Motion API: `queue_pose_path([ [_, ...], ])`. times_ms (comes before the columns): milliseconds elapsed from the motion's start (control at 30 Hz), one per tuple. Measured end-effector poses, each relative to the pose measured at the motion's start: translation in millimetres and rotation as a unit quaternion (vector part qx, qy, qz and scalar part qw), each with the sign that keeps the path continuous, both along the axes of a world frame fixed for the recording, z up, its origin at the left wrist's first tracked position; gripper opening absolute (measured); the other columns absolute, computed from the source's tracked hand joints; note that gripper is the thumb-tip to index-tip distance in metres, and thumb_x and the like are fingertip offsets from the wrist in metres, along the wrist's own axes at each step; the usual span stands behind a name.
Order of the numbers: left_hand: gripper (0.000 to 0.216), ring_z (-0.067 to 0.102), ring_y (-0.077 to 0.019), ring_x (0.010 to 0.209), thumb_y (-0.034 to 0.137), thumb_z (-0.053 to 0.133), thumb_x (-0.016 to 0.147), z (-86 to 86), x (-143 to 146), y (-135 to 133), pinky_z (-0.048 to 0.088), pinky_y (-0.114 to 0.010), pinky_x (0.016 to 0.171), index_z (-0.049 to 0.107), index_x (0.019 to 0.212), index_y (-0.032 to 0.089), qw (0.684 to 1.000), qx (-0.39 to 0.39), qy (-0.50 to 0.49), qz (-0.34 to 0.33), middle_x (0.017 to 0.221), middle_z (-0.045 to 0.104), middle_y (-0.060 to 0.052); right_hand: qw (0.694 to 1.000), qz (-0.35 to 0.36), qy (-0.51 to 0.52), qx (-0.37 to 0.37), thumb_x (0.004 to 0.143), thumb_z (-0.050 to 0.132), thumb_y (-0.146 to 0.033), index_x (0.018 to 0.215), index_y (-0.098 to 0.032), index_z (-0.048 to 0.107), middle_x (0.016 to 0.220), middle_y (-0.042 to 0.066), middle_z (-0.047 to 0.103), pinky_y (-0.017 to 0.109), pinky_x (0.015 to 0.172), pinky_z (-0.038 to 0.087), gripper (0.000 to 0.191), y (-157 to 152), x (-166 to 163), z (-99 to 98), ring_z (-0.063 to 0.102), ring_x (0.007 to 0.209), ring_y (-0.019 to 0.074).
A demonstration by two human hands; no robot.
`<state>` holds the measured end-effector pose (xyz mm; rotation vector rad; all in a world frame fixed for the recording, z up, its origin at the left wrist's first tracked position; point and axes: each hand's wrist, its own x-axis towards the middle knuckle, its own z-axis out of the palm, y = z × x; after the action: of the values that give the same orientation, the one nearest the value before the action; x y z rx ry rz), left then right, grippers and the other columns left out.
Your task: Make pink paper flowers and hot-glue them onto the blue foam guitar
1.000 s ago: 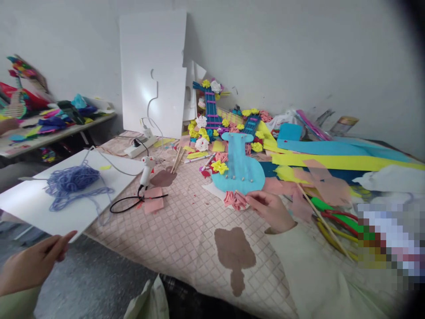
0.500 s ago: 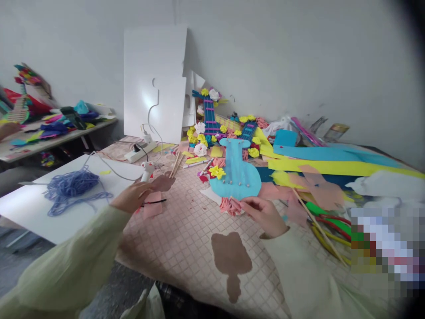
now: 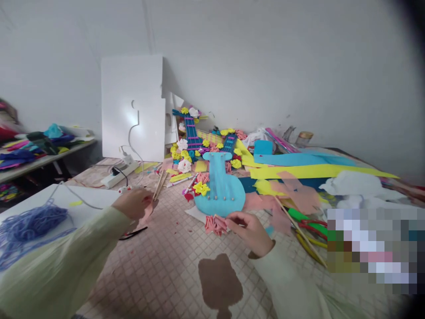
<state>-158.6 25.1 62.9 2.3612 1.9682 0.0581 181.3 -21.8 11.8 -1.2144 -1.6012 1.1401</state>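
My right hand pinches the edge of a pink crepe-paper flower at the foot of a light-blue guitar-shaped cutout. A yellow paper flower sits on the cutout's left side. My left hand is closed, with its fingers on a piece of pink crepe paper at the table's left. Just behind that hand, a white and red glue gun is mostly hidden. A thin black strip lies below the hand.
A power strip and wooden sticks lie beyond my left hand. Blue yarn rests on a white board at left. Decorated paper guitars stand behind. Scissors and crepe strips are at right.
My view has turned right and tilted up, shifting the scene left and down. My left hand has closed on the pink paper and drawn it off the black strip. My right hand keeps its pinch.
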Motion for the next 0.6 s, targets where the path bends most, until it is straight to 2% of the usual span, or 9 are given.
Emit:
queue_pose_path([
  [100,0.016,0.051,-0.0229,0.084,0.021,0.044,0.077,14.3,21.6,32.9,0.037,-0.035,0.072,0.058,0.083,0.016,0.997,0.064,0.035,0.017,0.086,0.059,-0.008,1.000,0.001,-0.008,0.002,0.070,0.056,-0.033,0.070,-0.014,0.063,0.064,0.003,0.061,0.024,0.057,0.042,0.021,1.1,-0.4,-2.8,0.054,0.061,0.0138],
  [167,0.020,0.049,-0.0266,0.093,0.018,0.053,0.072,18.5,34.4,51.1,0.037,-0.040,0.077,0.057,0.092,0.016,0.994,0.086,0.058,0.031,0.093,0.059,-0.009,1.000,0.000,-0.009,0.003,0.070,0.056,-0.033,0.070,-0.013,0.063,0.064,0.002,0.061,0.024,0.057,0.042,0.021,2.3,0.1,-4.2,0.054,0.061,0.0137],
  [300,0.035,0.045,-0.0345,0.101,0.010,0.063,0.063,20.0,48.9,63.5,0.035,-0.050,0.081,0.056,0.097,0.011,0.992,0.109,0.065,0.030,0.103,0.057,-0.016,1.000,-0.005,-0.009,0.006,0.070,0.056,-0.033,0.070,-0.014,0.062,0.064,0.003,0.061,0.024,0.058,0.042,0.020,4.6,2.3,-5.2,0.054,0.062,0.0137],
  [400,0.030,0.041,-0.0318,0.110,0.011,0.056,0.069,28.9,56.4,52.1,0.030,-0.050,0.091,0.056,0.099,0.014,0.991,0.129,0.037,-0.020,0.112,0.054,-0.013,1.000,-0.009,-0.009,0.001,0.070,0.056,-0.034,0.069,-0.014,0.062,0.065,0.003,0.062,0.024,0.058,0.042,0.021,5.2,2.9,-5.0,0.053,0.061,0.0137],
  [500,0.021,0.045,-0.0263,0.108,0.011,0.048,0.074,50.6,76.1,26.7,0.030,-0.046,0.096,0.060,0.090,0.017,0.985,0.127,-0.036,-0.112,0.107,0.058,-0.008,1.000,-0.009,-0.005,-0.007,0.069,0.056,-0.035,0.069,-0.014,0.062,0.064,0.003,0.061,0.024,0.057,0.042,0.022,4.5,2.3,-3.2,0.053,0.061,0.0139],
  [600,0.022,0.055,-0.0154,0.095,0.018,0.047,0.077,70.2,112.1,-17.6,0.042,-0.029,0.088,0.057,0.096,0.018,0.956,0.083,-0.149,-0.238,0.101,0.062,-0.002,1.000,-0.014,-0.015,-0.005,0.068,0.056,-0.036,0.069,-0.014,0.062,0.064,0.004,0.061,0.025,0.056,0.042,0.023,3.0,1.7,1.1,0.053,0.060,0.0143],
])
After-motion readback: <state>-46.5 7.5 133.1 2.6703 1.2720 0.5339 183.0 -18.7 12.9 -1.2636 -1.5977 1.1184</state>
